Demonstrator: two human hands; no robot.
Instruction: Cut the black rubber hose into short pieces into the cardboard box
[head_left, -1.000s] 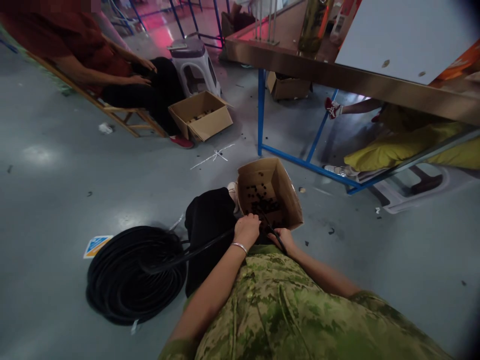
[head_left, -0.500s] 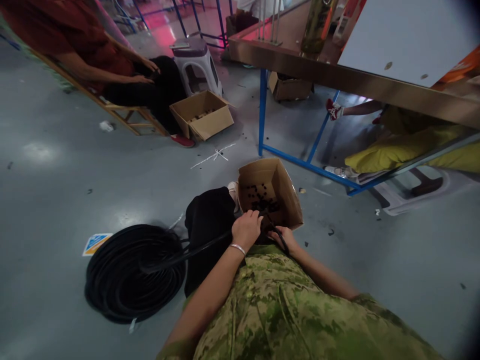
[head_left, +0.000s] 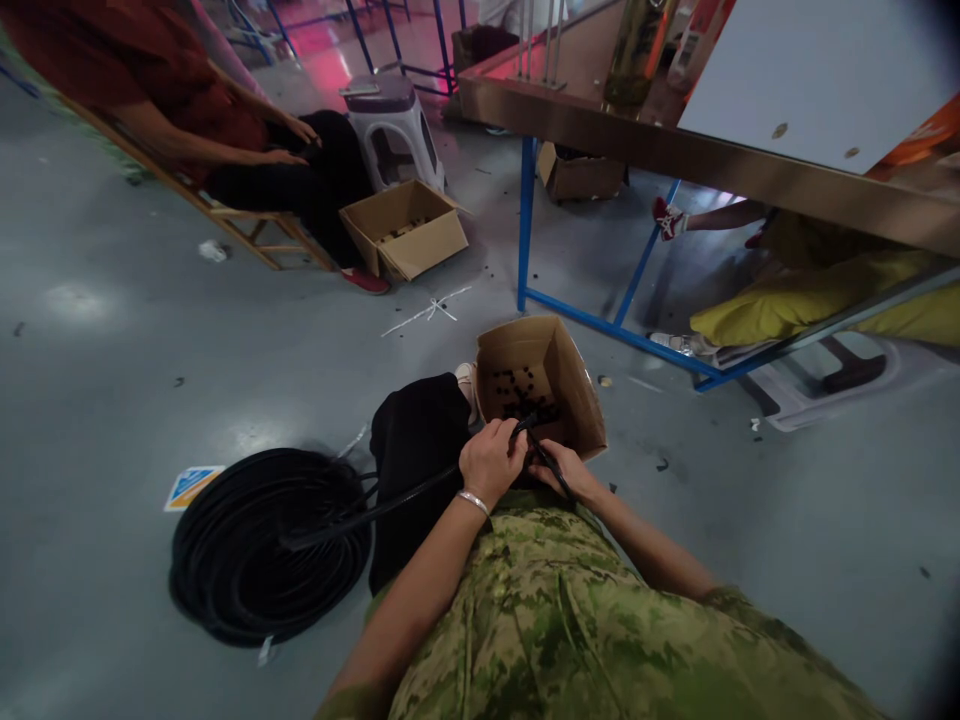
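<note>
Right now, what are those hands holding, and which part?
The left hand holds a black tube near its end; the right hand grips a dark tool, seemingly by its handle, which is partly hidden.

a bottle (head_left: 631,65) stands on the bench (head_left: 750,168) near its left corner; a white sheet (head_left: 810,75) lies to its right, along the front edge; a blue leg (head_left: 526,225) stands below that corner; a carton (head_left: 581,178) sits under the bench; left of the same corner are a stool (head_left: 394,112), an open box (head_left: 431,248) and a person (head_left: 165,110) on a wooden chair (head_left: 232,215); white string (head_left: 432,309) lies on the floor (head_left: 112,390); yellow trousers (head_left: 780,302) show beneath the front edge.
</note>
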